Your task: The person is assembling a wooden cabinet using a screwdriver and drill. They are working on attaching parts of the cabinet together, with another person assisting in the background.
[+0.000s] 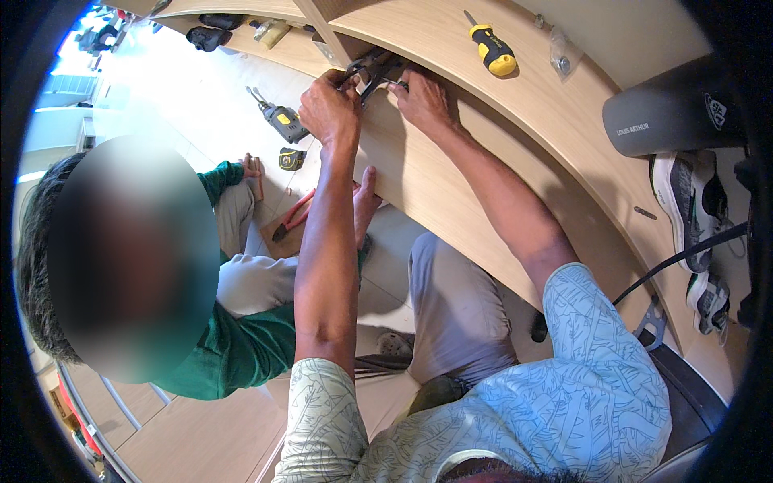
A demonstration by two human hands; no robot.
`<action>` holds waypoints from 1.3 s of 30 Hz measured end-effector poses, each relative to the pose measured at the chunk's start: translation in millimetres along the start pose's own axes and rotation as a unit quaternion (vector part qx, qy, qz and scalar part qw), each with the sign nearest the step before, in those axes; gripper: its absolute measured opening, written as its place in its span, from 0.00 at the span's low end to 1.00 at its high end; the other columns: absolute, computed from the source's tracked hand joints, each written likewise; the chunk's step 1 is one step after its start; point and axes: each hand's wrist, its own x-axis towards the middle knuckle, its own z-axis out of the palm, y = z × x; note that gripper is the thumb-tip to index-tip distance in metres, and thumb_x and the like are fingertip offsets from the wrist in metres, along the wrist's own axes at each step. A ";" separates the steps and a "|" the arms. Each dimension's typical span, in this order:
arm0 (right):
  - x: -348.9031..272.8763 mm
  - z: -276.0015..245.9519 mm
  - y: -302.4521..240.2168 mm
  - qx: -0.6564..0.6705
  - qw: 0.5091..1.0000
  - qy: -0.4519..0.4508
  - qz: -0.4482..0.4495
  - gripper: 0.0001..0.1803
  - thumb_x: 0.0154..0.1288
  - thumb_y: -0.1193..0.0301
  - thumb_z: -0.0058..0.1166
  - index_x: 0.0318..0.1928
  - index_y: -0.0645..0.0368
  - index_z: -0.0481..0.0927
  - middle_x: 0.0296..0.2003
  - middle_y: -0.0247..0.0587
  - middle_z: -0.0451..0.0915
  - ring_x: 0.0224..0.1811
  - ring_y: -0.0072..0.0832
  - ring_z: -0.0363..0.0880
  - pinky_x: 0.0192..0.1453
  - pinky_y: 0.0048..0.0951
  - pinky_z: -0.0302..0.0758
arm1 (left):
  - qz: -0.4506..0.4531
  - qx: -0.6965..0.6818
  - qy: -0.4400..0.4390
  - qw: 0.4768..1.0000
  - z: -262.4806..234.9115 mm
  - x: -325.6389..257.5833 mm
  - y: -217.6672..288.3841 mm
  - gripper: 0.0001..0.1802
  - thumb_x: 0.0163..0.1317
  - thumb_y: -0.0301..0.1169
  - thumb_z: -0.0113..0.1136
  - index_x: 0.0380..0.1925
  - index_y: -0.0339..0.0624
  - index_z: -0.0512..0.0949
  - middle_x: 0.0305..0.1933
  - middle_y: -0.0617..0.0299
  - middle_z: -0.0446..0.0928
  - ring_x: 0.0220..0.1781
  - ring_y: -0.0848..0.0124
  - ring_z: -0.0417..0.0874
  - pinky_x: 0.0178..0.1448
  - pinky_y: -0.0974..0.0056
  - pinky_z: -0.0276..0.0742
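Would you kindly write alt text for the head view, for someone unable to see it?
A person's left hand and right hand are at dark hardware on light wooden furniture; a screwdriver lies on it. A co-worker in green is at left, near a drill.

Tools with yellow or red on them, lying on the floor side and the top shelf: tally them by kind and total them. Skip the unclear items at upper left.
Screwdriver: 1
Drill: 1
Tape measure: 1
Red-handled pliers: 1
Total: 4
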 end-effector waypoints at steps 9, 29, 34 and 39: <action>7.6 -0.1 -3.6 -0.021 0.998 -0.017 0.057 0.29 0.81 0.43 0.51 0.61 0.56 0.84 0.57 0.61 0.86 0.61 0.57 0.86 0.65 0.56 0.79 | 0.003 -0.008 -0.007 1.000 0.5 1.1 -0.8 0.16 0.64 0.47 0.78 0.46 0.54 0.95 0.41 0.55 0.93 0.43 0.53 0.95 0.53 0.50 0.87; -14.0 -0.3 3.5 0.025 0.997 0.072 -0.022 0.21 0.80 0.50 0.55 0.49 0.56 0.85 0.47 0.61 0.89 0.53 0.62 0.87 0.57 0.61 0.81 | -0.003 0.000 0.004 1.000 -0.3 -0.3 0.5 0.16 0.63 0.48 0.79 0.45 0.54 0.95 0.39 0.54 0.93 0.42 0.51 0.94 0.52 0.49 0.87; -9.8 -0.1 0.1 -0.034 0.998 0.061 -0.004 0.22 0.80 0.50 0.55 0.49 0.58 0.85 0.47 0.63 0.88 0.53 0.62 0.87 0.59 0.60 0.80 | 0.013 -0.008 0.013 1.000 0.7 0.5 -0.7 0.16 0.63 0.48 0.78 0.45 0.54 0.95 0.38 0.54 0.93 0.42 0.51 0.94 0.52 0.49 0.87; -1.4 0.1 -0.5 -0.011 0.999 0.038 0.020 0.22 0.80 0.50 0.55 0.52 0.57 0.85 0.48 0.62 0.88 0.55 0.62 0.86 0.60 0.59 0.80 | 0.006 -0.031 -0.009 0.999 2.5 0.7 -5.4 0.16 0.63 0.46 0.78 0.47 0.52 0.94 0.38 0.52 0.93 0.42 0.51 0.94 0.54 0.50 0.87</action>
